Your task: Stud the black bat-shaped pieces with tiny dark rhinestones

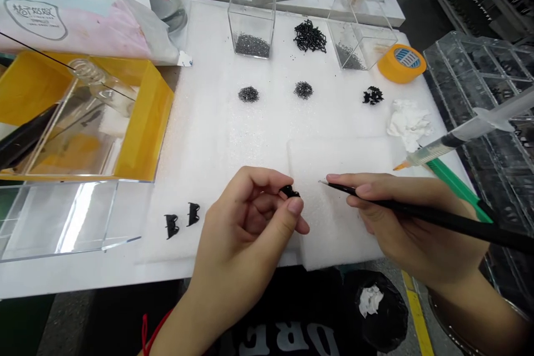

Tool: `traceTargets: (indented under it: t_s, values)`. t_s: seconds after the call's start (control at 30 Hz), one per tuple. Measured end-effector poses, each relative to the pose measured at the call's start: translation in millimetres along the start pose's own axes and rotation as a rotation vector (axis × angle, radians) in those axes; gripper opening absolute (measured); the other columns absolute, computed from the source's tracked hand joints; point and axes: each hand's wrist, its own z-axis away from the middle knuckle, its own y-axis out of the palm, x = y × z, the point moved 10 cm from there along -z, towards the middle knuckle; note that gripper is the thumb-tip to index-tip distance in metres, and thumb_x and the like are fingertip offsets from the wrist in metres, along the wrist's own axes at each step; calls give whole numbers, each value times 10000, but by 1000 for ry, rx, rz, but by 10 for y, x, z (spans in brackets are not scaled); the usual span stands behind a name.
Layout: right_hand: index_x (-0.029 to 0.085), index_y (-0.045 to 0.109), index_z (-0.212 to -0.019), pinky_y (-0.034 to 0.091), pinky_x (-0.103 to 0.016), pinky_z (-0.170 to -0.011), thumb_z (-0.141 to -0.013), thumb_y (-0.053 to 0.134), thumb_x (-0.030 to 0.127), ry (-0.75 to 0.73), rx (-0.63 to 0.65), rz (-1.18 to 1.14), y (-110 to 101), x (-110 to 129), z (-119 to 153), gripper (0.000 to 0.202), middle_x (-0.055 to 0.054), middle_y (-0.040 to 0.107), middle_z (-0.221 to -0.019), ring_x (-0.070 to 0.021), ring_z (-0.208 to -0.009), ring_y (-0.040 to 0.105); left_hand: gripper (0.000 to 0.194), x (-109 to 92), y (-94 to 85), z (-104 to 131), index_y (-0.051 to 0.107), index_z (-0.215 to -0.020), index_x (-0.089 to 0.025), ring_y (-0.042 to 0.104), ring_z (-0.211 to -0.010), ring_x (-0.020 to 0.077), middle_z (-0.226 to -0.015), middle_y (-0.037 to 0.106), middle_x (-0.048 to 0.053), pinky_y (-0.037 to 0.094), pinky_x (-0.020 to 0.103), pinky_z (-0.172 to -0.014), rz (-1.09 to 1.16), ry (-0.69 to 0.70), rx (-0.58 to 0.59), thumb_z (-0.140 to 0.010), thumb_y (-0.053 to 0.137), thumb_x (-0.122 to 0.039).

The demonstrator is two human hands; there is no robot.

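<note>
One small black part (289,191) is pinched between thumb and forefinger of the left hand (246,222), held just above the white foam pad (334,156) at the desk's near edge. The fingers of the right hand (400,217) are pressed together around a thin black tool (438,218), gripped pen-style; its metal tip is pointed at the black part, close but apart from it. Two similar black parts (182,219) are set on the foam left of the left hand. Further back, small dark heaps (303,89) are laid out in a row, with two clear boxes (252,11) behind them. A roll of orange tape (401,62) and a crumpled tissue (409,122) are seen at right, with a syringe (459,136) beyond the right hand. A yellow tray (144,122) is placed at left.
</note>
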Motion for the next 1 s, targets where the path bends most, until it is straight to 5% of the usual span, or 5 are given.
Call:
traceTargets:
  t_s: [0.23,0.47,0.7,1.0]
  values:
    - [288,585,-919,592,-304,-730,-838,616,84,27,1,-18,-2,-36,-4,221,64,694,-1026,-121,-795,683,148,15,8,11,574,-910,-233,662,-631,48,-690,630,-71,519,88,-605,-20,14,4,-848,656,-126]
    - [244,550,-958,354,-254,-365,-877,592,180,249,0,-349,-2,-45,-133,111,-34,684,-931,-69,-443,487,120,2,20,-9,607,-947,-200,662,-627,40,-729,637,-46,525,77,-620,-27,-3,32,-858,646,-130]
    - [242,490,-945,281,-229,-388,-920,524,237,455,95,-739,395,-160,-282,42,15,550,-752,-36,-435,339,136,-25,27,-27,663,-972,-191,669,-620,63,-745,660,-23,549,104,-614,-28,30,28,-845,661,-141]
    - [244,477,-967,315,-211,-409,-919,539,259,471,125,-699,459,-229,-244,80,43,493,-707,-31,-458,385,200,-63,29,-13,689,-1016,-206,664,-610,65,-753,674,-21,555,108,-603,-97,91,24,-839,660,-118]
